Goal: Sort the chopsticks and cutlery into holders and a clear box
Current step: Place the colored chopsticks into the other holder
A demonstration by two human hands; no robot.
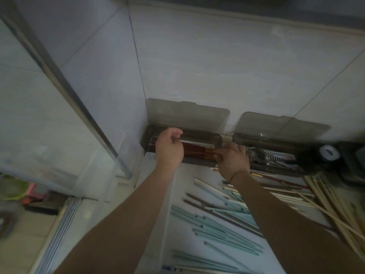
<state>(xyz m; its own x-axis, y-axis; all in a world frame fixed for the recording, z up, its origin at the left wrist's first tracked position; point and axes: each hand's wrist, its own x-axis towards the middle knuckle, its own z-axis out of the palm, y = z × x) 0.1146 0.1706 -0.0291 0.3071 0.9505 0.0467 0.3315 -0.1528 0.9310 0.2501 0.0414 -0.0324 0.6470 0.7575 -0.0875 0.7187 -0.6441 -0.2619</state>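
Grey tiled walls meet in a dim corner, and a pale desk [197,175] runs up to them; against the back wall sit two smoky holders with their lids tipped open, the left holder [197,162] and the right holder [276,167]. Red-brown chopsticks [195,151] lie lengthwise in the left holder, and metal cutlery [262,155] shows in the right one. The left hand [169,149] hovers over the left end of the red-brown bundle with its fingers curled; whether it pinches a stick or only steadies the ends I cannot tell. The right hand [232,161] pinches the gold-banded ends of those chopsticks at the holder's right wall, fingers closed on them.

Loose on the desk nearer the person lie teal chopsticks [217,230], white chopsticks [209,189] and, off to the right, a heap of bamboo chopsticks [331,204]; a clear box [126,155] stands at the left edge of the desk.

The step looks like squaring the red-brown set into its tray. Such sticks are light, stiff and smooth, likely to roll or slip from a loose pinch; holding them near both ends, as a bundle, should keep them parallel; a grip at one end alone could let them fan out.
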